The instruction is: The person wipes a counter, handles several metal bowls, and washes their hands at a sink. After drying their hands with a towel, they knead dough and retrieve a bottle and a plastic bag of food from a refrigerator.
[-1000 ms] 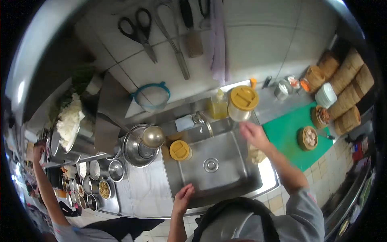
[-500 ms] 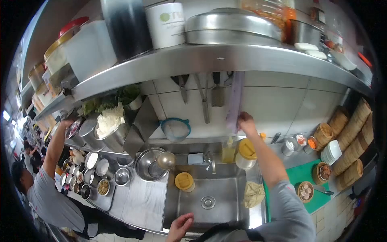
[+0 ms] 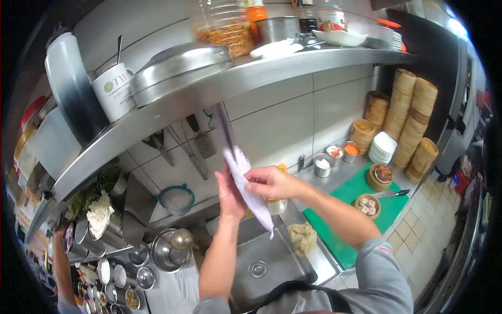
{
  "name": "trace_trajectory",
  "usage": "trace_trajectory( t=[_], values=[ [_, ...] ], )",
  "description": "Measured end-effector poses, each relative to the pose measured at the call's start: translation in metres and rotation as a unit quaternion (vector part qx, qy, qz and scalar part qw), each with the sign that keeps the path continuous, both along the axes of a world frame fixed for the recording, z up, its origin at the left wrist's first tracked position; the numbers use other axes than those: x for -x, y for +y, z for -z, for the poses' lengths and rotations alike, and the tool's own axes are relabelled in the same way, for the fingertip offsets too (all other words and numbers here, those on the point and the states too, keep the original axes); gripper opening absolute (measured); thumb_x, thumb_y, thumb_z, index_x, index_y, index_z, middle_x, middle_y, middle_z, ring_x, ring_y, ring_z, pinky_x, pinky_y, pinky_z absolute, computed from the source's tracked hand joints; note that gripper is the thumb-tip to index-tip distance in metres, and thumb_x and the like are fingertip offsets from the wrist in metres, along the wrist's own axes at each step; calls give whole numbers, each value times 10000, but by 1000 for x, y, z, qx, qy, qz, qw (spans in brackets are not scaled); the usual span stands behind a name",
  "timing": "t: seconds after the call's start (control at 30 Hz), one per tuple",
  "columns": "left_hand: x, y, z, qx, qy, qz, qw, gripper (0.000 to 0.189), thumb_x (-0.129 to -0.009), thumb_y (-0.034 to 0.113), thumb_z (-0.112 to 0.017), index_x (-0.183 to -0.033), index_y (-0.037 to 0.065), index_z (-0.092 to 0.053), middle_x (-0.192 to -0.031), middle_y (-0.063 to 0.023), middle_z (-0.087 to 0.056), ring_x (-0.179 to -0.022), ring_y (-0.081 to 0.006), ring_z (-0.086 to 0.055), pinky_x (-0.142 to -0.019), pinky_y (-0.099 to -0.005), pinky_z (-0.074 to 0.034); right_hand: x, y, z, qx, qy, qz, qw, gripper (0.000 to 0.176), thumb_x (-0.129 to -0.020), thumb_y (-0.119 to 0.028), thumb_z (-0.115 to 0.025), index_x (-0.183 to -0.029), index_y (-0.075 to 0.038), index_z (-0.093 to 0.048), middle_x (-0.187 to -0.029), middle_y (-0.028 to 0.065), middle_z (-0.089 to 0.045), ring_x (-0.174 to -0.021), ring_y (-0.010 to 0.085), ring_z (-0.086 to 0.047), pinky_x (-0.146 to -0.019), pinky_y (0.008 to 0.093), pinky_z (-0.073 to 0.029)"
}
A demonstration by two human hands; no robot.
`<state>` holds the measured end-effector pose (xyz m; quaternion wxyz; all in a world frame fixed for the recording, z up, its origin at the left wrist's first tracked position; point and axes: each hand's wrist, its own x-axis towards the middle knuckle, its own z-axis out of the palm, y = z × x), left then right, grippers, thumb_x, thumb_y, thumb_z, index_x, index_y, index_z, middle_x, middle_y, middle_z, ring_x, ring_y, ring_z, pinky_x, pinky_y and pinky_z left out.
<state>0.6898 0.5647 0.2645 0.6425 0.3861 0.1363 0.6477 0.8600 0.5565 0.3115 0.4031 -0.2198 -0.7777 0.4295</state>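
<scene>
A lavender towel [image 3: 250, 196] hangs from beneath the metal shelf, over the sink [image 3: 280, 256]. On its right side, my right hand [image 3: 276, 182] grips the cloth between thumb and bent fingers. My left hand [image 3: 230, 194] is raised at the towel's left edge, palm toward it and fingers stretched upward; some of its fingers are hidden by the cloth. A yellow-lidded container stands behind the towel, mostly covered by my hands and the cloth.
The metal shelf [image 3: 293, 56] runs overhead. A green cutting board [image 3: 334, 220] at right carries a knife [image 3: 389, 193] and small bamboo steamers. Steamer stacks [image 3: 413, 125] rise behind it. Steel bowls [image 3: 170, 256] sit left of the sink. Another person's arm [image 3: 63, 267] shows at far left.
The view has swung right. My left hand has risen from the sink's front edge to the towel. My right hand stays at the towel, now lower on it, and the cloth has spread wider.
</scene>
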Motion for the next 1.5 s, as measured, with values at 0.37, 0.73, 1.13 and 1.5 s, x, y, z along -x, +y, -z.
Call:
trace_trajectory(
  t=[0.37, 0.73, 1.13, 1.5],
  values=[
    [-60, -73, -37, 95, -118, 91, 984, 604, -1015, 562, -393, -1413, 112, -455, -1346, -72, -554, -1231, -261, -531, -1068, -421, -411, 60, -9, -83, 151, 464, -150, 860, 379, -1020, -321, -544, -1233, -10, -582, -988, 91, -675, -694, 137, -635, -533, 294, -542],
    [-7, -11, -90, 25, 54, -161, 985, 314, -1053, 328, -461, -1149, 49, -568, -1072, -70, -643, -958, -212, -639, -836, -357, -532, 49, -39, 55, 89, 280, -16, 956, 437, -979, -208, -640, -1355, -26, -510, -1090, 29, -630, -998, 119, -603, -907, 285, -485],
    [5, -21, -84, 20, 180, -214, 960, 289, -1016, 265, -590, -1150, 13, -633, -1027, -42, -666, -941, -117, -608, -820, -293, -498, 27, 13, 39, 103, 196, 89, 971, 332, -953, -135, -656, -1220, 38, -559, -934, 50, -653, -772, 106, -646, -651, 257, -555],
    [17, 9, -81, 61, 17, -54, 997, 403, -925, 316, -709, -1176, 22, -595, -1010, -74, -672, -916, -160, -646, -736, -339, -514, 36, 30, -23, -36, 208, 156, 965, 392, -907, -118, -710, -1256, -8, -567, -1113, 88, -576, -858, 133, -611, -698, 271, -556]
  ],
)
